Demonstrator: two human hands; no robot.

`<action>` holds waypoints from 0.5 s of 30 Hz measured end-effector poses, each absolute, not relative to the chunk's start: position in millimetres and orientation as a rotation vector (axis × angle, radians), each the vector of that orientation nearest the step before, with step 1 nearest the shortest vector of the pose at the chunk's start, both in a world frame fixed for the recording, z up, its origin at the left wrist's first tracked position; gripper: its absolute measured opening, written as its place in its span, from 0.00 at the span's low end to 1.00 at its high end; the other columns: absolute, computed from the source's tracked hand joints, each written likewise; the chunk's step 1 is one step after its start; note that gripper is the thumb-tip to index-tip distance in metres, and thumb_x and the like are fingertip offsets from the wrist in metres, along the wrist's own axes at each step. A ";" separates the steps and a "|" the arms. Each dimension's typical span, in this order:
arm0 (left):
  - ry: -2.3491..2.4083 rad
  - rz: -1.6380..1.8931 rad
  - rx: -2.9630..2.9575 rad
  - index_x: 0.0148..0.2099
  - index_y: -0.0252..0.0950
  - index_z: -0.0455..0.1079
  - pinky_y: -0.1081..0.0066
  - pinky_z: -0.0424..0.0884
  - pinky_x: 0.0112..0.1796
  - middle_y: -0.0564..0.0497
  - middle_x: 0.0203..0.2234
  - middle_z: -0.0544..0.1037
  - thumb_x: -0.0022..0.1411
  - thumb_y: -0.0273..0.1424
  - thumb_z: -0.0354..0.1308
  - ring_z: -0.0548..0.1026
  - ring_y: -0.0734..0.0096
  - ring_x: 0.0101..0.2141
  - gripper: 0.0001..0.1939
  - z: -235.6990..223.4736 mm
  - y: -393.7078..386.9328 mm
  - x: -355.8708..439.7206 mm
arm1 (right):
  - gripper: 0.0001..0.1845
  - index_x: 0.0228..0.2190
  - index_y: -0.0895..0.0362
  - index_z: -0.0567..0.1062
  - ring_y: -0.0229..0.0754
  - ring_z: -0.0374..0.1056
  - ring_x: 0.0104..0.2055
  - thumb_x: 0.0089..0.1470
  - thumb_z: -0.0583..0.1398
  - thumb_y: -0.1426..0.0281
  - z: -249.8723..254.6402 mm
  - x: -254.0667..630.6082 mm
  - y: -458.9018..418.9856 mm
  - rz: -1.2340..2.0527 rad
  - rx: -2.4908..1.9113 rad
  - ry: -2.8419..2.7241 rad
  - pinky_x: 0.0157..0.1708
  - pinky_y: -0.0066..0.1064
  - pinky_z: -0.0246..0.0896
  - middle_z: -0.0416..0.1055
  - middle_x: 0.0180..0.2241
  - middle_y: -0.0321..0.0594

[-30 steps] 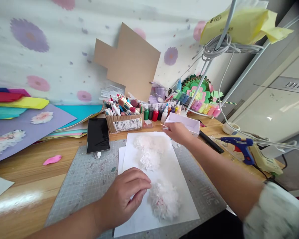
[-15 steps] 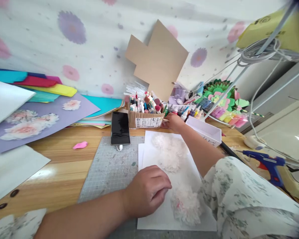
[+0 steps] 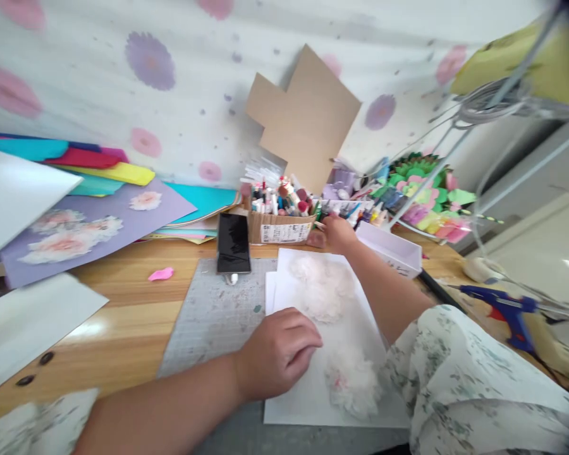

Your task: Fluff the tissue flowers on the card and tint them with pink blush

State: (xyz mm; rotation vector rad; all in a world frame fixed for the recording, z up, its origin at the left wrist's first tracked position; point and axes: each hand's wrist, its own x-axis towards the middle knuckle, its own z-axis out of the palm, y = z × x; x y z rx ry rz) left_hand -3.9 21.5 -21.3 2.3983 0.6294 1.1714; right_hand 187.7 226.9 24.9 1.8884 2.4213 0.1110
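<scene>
My left hand (image 3: 279,351) rests on a white paper sheet (image 3: 308,392) that lies on a grey cutting mat (image 3: 208,322); its fingers are curled loosely, pressing the sheet's left side. Fluffy white-pink tissue flowers (image 3: 353,379) lie on the sheet, one near the hand and another (image 3: 322,284) farther back. My right hand (image 3: 336,234) is stretched to the back of the desk, at a cardboard box of pens and markers (image 3: 279,218) and small bottles. Its fingers are closed, and what they hold, if anything, is blurred.
A black phone (image 3: 233,242) lies by the mat. A white tray (image 3: 391,249) sits right of my right arm, a blue glue gun (image 3: 502,309) farther right. Coloured paper sheets (image 3: 99,208) pile up at the left, and a pink scrap (image 3: 161,273) lies on the wood.
My right hand moved from the white tray leftward and back to the marker box. The view swung left. My left hand stayed on the sheet.
</scene>
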 end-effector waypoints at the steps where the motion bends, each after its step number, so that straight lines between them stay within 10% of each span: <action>1: 0.656 1.174 2.387 0.39 0.36 0.70 0.68 0.71 0.36 0.47 0.32 0.78 0.60 0.21 0.50 0.74 0.68 0.34 0.09 -21.1 21.5 -6.0 | 0.19 0.48 0.62 0.70 0.45 0.68 0.47 0.58 0.58 0.64 33.1 187.8 214.0 0.094 1.919 2.446 0.46 0.42 0.66 0.68 0.48 0.48; 4: 0.846 1.223 2.268 0.47 0.40 0.67 0.67 0.72 0.39 0.48 0.36 0.77 0.61 0.23 0.51 0.75 0.67 0.37 0.12 -24.9 23.4 -10.3 | 0.12 0.42 0.65 0.73 0.46 0.69 0.47 0.60 0.53 0.74 50.2 184.3 157.6 -0.011 1.933 2.584 0.46 0.36 0.63 0.70 0.46 0.55; 8: 1.043 1.227 1.893 0.58 0.44 0.56 0.65 0.73 0.43 0.45 0.51 0.70 0.63 0.29 0.52 0.74 0.66 0.44 0.21 -31.0 29.3 -5.8 | 0.07 0.34 0.56 0.75 0.34 0.70 0.38 0.57 0.57 0.69 40.6 178.0 71.3 -0.364 1.806 2.813 0.38 0.21 0.62 0.76 0.36 0.36; 15: 0.945 0.797 1.572 0.44 0.36 0.67 0.67 0.70 0.37 0.48 0.37 0.76 0.58 0.37 0.59 0.74 0.66 0.36 0.14 -11.3 13.7 15.6 | 0.06 0.21 0.59 0.72 0.30 0.59 0.21 0.47 0.62 0.75 14.6 194.0 18.3 -2.296 1.880 2.209 0.24 0.24 0.54 0.67 0.18 0.30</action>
